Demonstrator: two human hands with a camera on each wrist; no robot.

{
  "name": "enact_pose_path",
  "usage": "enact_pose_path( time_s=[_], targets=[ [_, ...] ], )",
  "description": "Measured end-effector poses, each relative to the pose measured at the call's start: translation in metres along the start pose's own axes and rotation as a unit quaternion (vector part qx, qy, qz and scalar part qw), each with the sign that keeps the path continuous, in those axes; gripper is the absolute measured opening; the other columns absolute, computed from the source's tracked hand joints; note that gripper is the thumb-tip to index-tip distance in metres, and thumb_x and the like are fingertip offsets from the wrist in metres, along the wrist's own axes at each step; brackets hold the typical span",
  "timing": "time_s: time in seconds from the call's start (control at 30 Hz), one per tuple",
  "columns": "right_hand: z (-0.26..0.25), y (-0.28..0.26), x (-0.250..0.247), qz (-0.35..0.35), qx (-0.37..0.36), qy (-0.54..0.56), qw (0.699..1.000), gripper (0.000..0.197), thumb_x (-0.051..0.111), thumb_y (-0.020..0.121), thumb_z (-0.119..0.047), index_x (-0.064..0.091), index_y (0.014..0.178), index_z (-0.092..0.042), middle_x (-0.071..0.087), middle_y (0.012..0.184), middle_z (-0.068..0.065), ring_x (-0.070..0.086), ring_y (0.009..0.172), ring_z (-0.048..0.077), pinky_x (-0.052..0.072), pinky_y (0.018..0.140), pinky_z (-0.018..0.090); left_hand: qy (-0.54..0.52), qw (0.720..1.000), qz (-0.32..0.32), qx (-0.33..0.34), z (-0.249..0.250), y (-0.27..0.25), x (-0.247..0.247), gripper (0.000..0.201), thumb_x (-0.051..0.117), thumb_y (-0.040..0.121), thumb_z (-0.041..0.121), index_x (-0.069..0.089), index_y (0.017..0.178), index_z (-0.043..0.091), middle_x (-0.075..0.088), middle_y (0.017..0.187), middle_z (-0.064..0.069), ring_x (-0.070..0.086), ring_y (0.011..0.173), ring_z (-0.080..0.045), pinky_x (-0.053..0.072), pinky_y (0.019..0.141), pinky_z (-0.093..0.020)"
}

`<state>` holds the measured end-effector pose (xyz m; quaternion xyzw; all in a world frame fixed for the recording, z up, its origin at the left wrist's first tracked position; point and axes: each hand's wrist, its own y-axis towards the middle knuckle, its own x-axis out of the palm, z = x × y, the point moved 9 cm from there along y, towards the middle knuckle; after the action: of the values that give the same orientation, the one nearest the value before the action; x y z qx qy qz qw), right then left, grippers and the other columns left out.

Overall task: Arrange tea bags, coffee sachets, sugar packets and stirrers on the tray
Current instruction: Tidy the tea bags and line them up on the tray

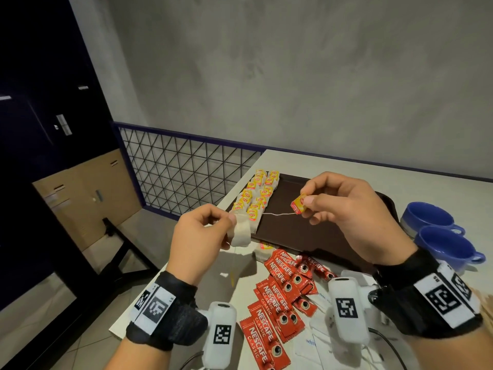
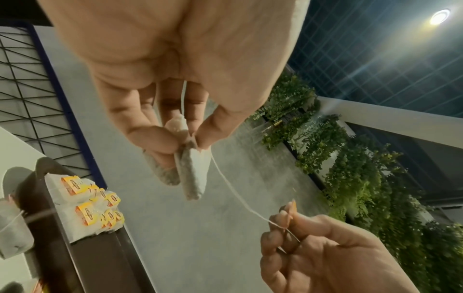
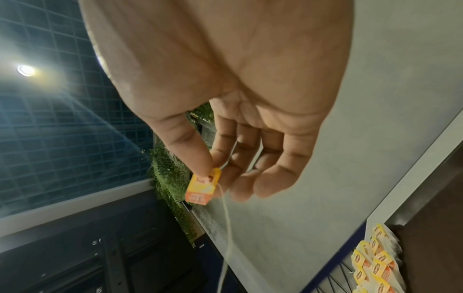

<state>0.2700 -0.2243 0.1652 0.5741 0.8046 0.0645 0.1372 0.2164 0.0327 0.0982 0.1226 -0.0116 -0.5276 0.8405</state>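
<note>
Two hands hold one tea bag above the tray's near-left corner: left hand fingers pinch the pouch, right hand fingers pinch its tag, string stretched between, rows of tea bags just beyond.

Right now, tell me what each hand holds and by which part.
One white paper tea bag: left hand pinches the bag itself, right hand pinches its yellow-red paper tag; the string runs between.

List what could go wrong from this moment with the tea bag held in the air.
The string is stretched between the left hand, which grips the tea bag, and the right hand, which pinches its tag; more pull might tear it off. The swinging bag could disturb the rows on the tray.
</note>
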Motion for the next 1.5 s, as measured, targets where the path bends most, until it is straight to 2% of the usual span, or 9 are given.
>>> enact_pose_path(
  time_s=[0.13, 0.3, 0.43, 0.7, 0.77, 0.87, 1.07, 1.3, 1.5],
  targets=[
    [-0.003, -0.004, 0.009, -0.069, 0.008, 0.02, 0.997, 0.01, 0.072, 0.085, -0.017, 0.076, 0.094, -0.014, 0.071, 0.085, 0.011, 0.064, 0.073, 0.025, 0.053, 0.066, 0.032, 0.01, 1.0, 0.018, 0.015, 0.006, 0.001, -0.006, 0.018, 0.072, 0.093, 0.012, 0.073, 0.075, 0.01, 0.068, 0.064, -0.009, 0.058, 0.054, -0.016, 0.051, 0.058, -0.035],
    [0.0, -0.022, 0.056, -0.255, 0.054, 0.131, 0.956, 0.014, 0.068, 0.091, -0.001, 0.071, 0.105, 0.001, 0.07, 0.089, 0.022, 0.068, 0.075, 0.031, 0.06, 0.072, 0.036, 0.0, 0.999, 0.018, 0.048, 0.024, 0.0, -0.004, 0.017, 0.075, 0.092, 0.014, 0.077, 0.076, 0.009, 0.072, 0.065, -0.01, 0.061, 0.058, -0.013, 0.052, 0.057, -0.027],
    [0.006, -0.032, 0.08, -0.321, 0.062, 0.104, 0.939, 0.014, 0.065, 0.093, 0.001, 0.068, 0.106, 0.002, 0.071, 0.092, 0.028, 0.071, 0.081, 0.038, 0.062, 0.078, 0.041, -0.066, 0.997, 0.009, 0.031, 0.029, 0.002, 0.001, 0.014, 0.076, 0.091, 0.009, 0.077, 0.079, 0.001, 0.069, 0.067, -0.02, 0.061, 0.059, -0.02, 0.05, 0.055, -0.028],
    [0.027, -0.028, 0.081, -0.283, 0.135, 0.113, 0.943, 0.014, 0.062, 0.087, 0.001, 0.065, 0.1, 0.002, 0.064, 0.096, 0.032, 0.066, 0.072, 0.032, 0.058, 0.065, 0.034, -0.18, 0.983, -0.024, 0.006, 0.042, -0.002, 0.01, 0.012, 0.07, 0.093, 0.004, 0.073, 0.085, -0.004, 0.062, 0.073, -0.017, 0.053, 0.06, -0.019, 0.047, 0.053, -0.025],
    [0.032, -0.027, 0.082, -0.274, 0.149, 0.108, 0.944, 0.011, 0.061, 0.088, 0.002, 0.064, 0.099, 0.001, 0.066, 0.096, 0.027, 0.066, 0.072, 0.03, 0.057, 0.063, 0.032, -0.196, 0.979, -0.05, 0.004, 0.047, -0.005, 0.014, 0.011, 0.069, 0.093, 0.005, 0.073, 0.086, -0.003, 0.063, 0.074, -0.015, 0.053, 0.058, -0.017, 0.046, 0.052, -0.023],
    [0.036, -0.026, 0.079, -0.257, 0.153, 0.079, 0.951, 0.013, 0.055, 0.096, 0.011, 0.062, 0.097, 0.0, 0.065, 0.079, 0.015, 0.066, 0.069, 0.026, 0.056, 0.063, 0.031, -0.21, 0.972, -0.109, 0.008, 0.055, -0.01, 0.025, 0.013, 0.07, 0.087, 0.012, 0.073, 0.085, -0.001, 0.066, 0.073, -0.01, 0.054, 0.058, -0.016, 0.045, 0.051, -0.022],
    [0.038, -0.012, 0.047, -0.162, 0.15, 0.029, 0.975, 0.014, 0.055, 0.097, 0.009, 0.066, 0.098, 0.001, 0.061, 0.078, 0.017, 0.061, 0.067, 0.025, 0.05, 0.059, 0.032, -0.14, 0.973, -0.178, 0.034, 0.048, -0.013, 0.039, 0.01, 0.079, 0.083, 0.018, 0.078, 0.083, 0.009, 0.065, 0.08, -0.019, 0.051, 0.068, -0.026, 0.044, 0.055, -0.028],
    [0.039, -0.002, 0.016, -0.059, 0.12, -0.031, 0.991, 0.016, 0.064, 0.098, -0.001, 0.074, 0.106, -0.011, 0.068, 0.082, 0.009, 0.064, 0.066, 0.019, 0.051, 0.059, 0.031, -0.083, 0.965, -0.242, 0.053, 0.045, -0.024, 0.064, 0.014, 0.076, 0.086, 0.023, 0.079, 0.088, 0.01, 0.063, 0.075, -0.021, 0.051, 0.065, -0.023, 0.043, 0.059, -0.03],
    [0.03, -0.004, 0.013, -0.07, 0.115, 0.041, 0.99, 0.022, 0.063, 0.097, 0.004, 0.072, 0.115, -0.007, 0.068, 0.087, 0.017, 0.068, 0.069, 0.021, 0.058, 0.064, 0.031, -0.012, 0.97, -0.226, 0.084, 0.046, -0.026, 0.07, 0.01, 0.072, 0.095, 0.013, 0.076, 0.086, 0.015, 0.067, 0.068, -0.004, 0.056, 0.061, -0.01, 0.045, 0.06, -0.021]
  ],
)
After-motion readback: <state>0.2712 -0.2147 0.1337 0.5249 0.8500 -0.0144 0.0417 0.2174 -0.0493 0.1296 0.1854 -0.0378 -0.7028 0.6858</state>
